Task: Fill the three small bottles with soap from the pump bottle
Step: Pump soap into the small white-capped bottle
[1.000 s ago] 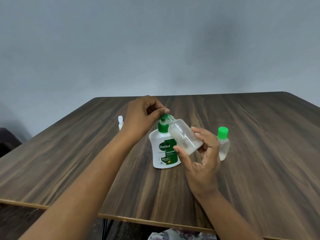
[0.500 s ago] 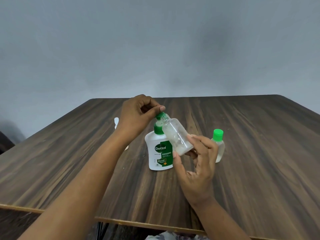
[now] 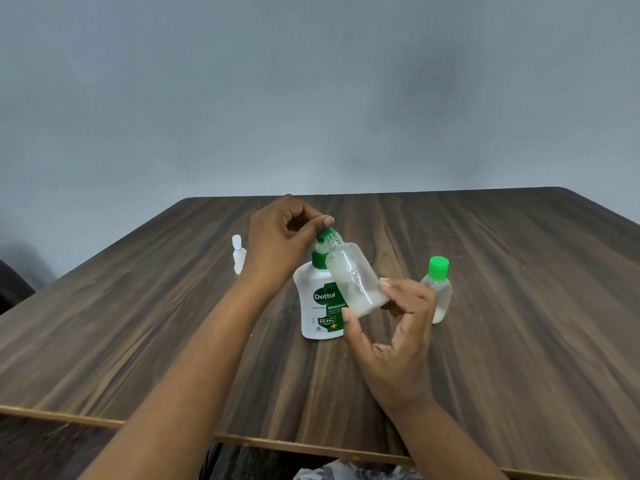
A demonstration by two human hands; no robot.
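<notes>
A white Dettol pump bottle (image 3: 317, 306) with a green pump head (image 3: 325, 236) stands mid-table. My left hand (image 3: 280, 237) sits on top of the pump, thumb pressing the head, fingers curled. My right hand (image 3: 391, 327) holds an uncapped clear small bottle (image 3: 353, 275) tilted, its open neck right at the pump spout. A little whitish soap lies in its lower end. A second small bottle with a green cap (image 3: 437, 289) stands to the right. A third small clear bottle (image 3: 238, 254) stands behind my left wrist, partly hidden.
The dark wood table (image 3: 519, 306) reaches to a near edge with a pale trim (image 3: 311, 441). A grey wall rises behind it. A dark object shows at the far left edge (image 3: 10, 289). Patterned cloth shows below the table's front.
The view shifted slightly. My hands, the pump bottle and the tilted small bottle keep the same pose at the spout; my left thumb stays on the pump head.
</notes>
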